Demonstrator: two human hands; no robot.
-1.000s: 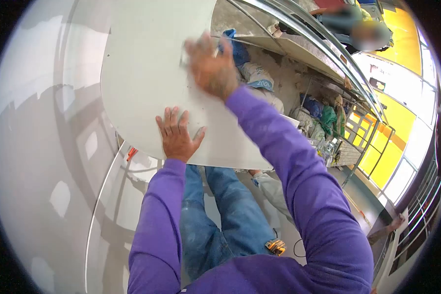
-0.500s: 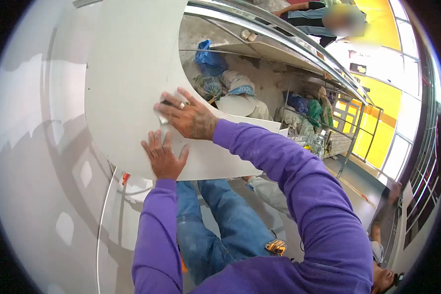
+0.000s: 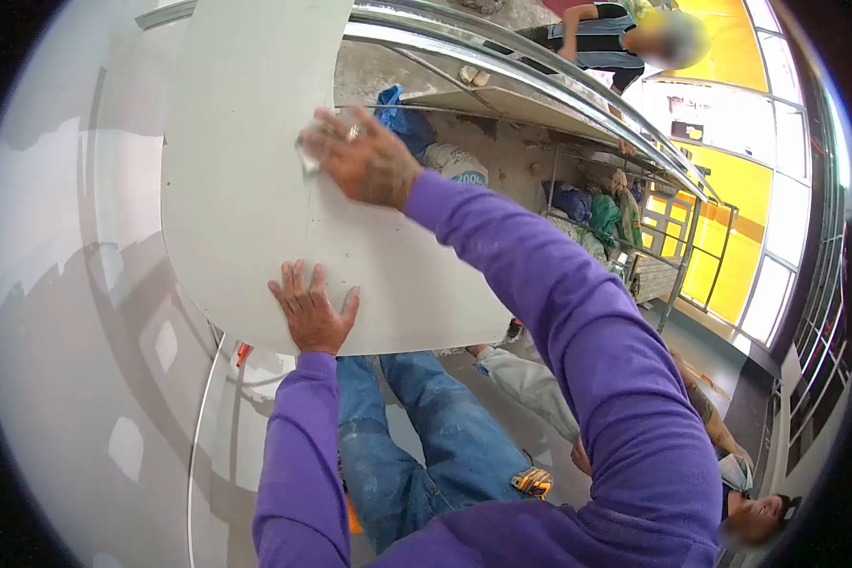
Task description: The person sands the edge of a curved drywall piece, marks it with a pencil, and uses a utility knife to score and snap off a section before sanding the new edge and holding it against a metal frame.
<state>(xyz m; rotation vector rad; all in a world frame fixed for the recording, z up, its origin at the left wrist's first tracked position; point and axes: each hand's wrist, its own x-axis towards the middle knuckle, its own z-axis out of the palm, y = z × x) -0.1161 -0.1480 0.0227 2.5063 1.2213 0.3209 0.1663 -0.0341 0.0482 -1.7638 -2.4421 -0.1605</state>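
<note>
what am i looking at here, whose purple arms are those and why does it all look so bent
There is no machine here. One camera sits on a person's head and looks down past their own purple sleeves, and its wide lens bends the edges. The left hand lies flat, fingers spread, near the lower edge of a white board with a rounded corner. The right hand reaches higher and presses a pale pad against that board; what the pad is made of is too small to tell. Below are the person's jeans and a yellow tape measure. Another person bends over at the top.
</note>
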